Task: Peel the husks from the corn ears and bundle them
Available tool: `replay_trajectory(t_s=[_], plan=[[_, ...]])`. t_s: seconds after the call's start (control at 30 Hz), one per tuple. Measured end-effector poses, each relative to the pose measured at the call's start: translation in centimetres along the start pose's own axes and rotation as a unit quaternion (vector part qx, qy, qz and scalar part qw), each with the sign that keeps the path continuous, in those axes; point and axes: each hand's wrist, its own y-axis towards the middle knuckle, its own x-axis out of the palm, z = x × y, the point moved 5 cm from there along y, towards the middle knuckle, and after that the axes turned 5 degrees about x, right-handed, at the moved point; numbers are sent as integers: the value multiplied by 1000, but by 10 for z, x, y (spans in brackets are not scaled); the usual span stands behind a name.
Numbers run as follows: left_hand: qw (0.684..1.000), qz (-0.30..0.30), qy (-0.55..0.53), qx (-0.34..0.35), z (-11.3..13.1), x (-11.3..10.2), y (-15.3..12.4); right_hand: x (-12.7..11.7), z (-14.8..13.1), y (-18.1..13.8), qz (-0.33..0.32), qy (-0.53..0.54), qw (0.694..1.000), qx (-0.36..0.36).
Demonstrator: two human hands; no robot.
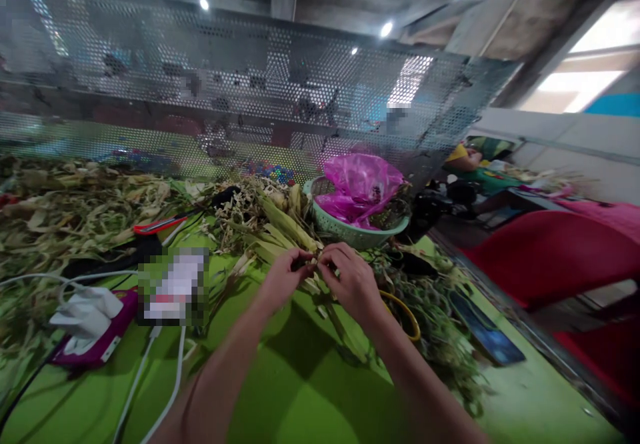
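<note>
My left hand [286,276] and my right hand [349,276] meet in the middle, above the green table [280,397]. Fingertips of both are pinched around a thin strip of pale corn husk [313,261], whose detail is blurred. Just beyond them lie broad yellow-green husks [287,223], pointing toward my hands. Below my right hand a narrow green strip [345,334] rests on the tabletop. A yellow ring [407,314] is partly hidden behind my right forearm.
A green colander [350,234] with a pink plastic bag [363,187] stands ahead. Dried husks [110,204] heap up left, near a red cutter [160,225], a blurred-out phone [175,284] and a tissue pack [95,331]. Green plant strands [430,324] and a dark-blue phone [487,331] lie right.
</note>
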Motion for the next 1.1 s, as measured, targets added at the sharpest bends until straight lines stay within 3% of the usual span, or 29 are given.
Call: replay_trajectory(t_s=[0.3,0.57,0.87,1.1], plan=[[1000,21,-1,13,3,-4,1,7,16,3,-7,121,991,54],[997,21,66,37,-1,-1,1,5,8,-1,-15,8,998,65],[996,29,73,46,6,1,-1,6,8,-3,19,-3,996,89],[998,24,52,30,3,-5,1,5,7,2,1,106,991,80]])
